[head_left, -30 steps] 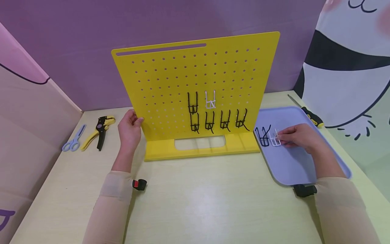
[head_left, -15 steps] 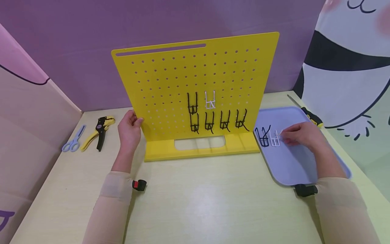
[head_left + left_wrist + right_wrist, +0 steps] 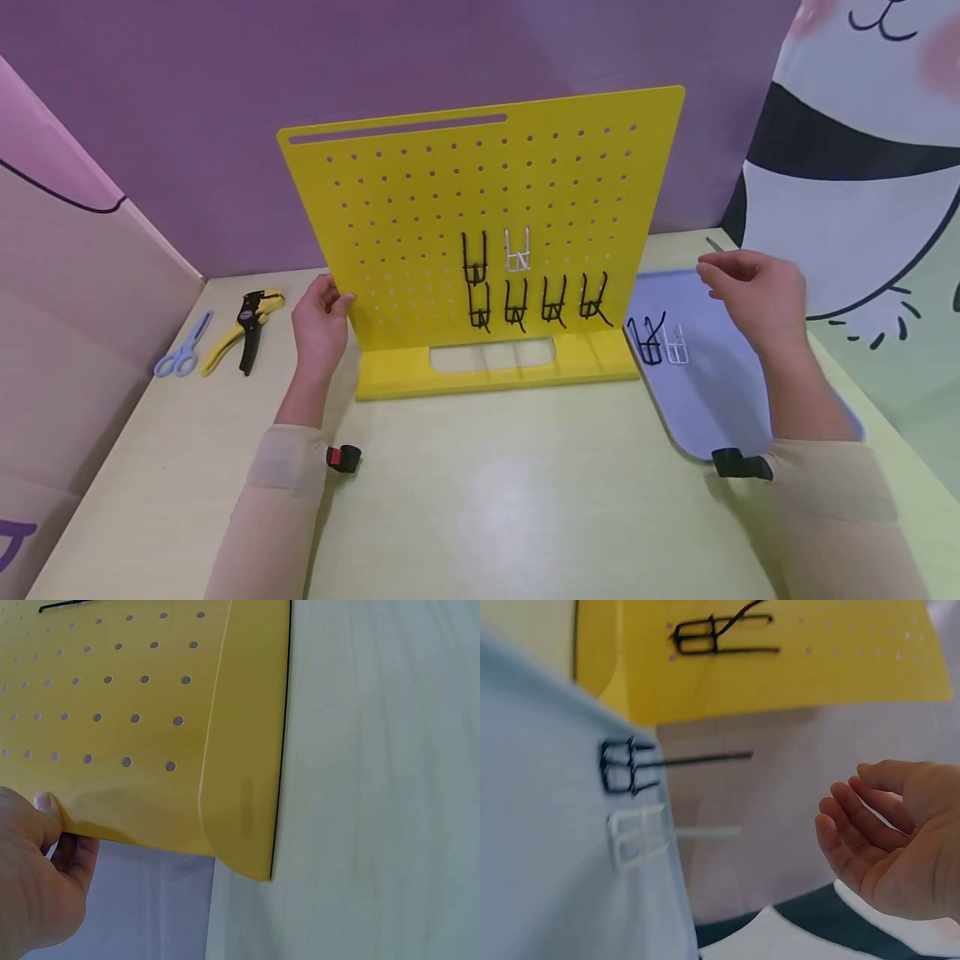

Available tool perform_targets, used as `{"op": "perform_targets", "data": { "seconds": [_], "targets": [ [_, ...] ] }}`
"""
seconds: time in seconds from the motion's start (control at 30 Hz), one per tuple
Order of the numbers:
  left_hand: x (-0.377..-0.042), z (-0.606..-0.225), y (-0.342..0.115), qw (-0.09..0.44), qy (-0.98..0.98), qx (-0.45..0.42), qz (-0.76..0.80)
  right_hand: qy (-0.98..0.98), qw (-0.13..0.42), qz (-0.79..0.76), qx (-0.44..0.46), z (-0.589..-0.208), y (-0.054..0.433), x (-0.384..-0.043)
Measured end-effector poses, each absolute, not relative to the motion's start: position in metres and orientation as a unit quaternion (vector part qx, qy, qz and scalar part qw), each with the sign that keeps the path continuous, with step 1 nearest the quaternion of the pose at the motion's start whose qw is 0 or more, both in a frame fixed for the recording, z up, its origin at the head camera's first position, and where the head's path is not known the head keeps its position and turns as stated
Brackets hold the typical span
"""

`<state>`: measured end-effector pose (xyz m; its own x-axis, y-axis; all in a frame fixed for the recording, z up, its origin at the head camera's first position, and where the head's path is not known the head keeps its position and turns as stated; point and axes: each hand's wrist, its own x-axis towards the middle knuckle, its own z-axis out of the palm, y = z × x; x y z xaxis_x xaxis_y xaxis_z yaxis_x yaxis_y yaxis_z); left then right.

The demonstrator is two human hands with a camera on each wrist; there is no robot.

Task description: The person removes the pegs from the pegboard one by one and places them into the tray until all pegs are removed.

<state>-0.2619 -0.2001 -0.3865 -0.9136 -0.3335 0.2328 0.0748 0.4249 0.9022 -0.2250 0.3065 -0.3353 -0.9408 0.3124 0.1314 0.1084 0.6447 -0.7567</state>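
My left hand [image 3: 321, 321] grips the left edge of a yellow pegboard [image 3: 405, 187], thumb on the front, fingers behind; the left wrist view shows the same hold. Several black wire hooks [image 3: 553, 312] and one white wire hook [image 3: 518, 257] hang on the board. Above the lilac tray [image 3: 723, 408] my right hand [image 3: 757, 300] is raised, holding nothing. In the right wrist view its fingers [image 3: 847, 851] are loosely bent. Side by side near the tray's left rim lie a black hook [image 3: 633, 765] and a white hook [image 3: 634, 836].
On the left of the table lie light-blue scissors [image 3: 180, 357] and a yellow-and-black wire stripper [image 3: 249, 321]. A pointed tool's tip [image 3: 713, 244] shows behind the tray, its handle hidden by my right hand. A purple backdrop [image 3: 480, 50] stands behind the board.
My right hand has let go of the white hook in the tray and lifted up and away from it. My left hand keeps its grip on the board's edge.
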Motion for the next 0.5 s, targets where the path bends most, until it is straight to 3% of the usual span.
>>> {"op": "perform_targets", "data": {
  "seconds": [0.17,0.5],
  "targets": [
    [-0.262,-0.387,-0.200,0.189,-0.824,0.079,-0.528,-0.882,0.161,0.435,-0.084,-0.320,0.278,-0.222],
    [-0.262,-0.387,-0.200,0.187,-0.824,0.080,-0.528,-0.871,0.155,0.466,-0.009,-0.307,0.229,-0.226]
  ]
}}
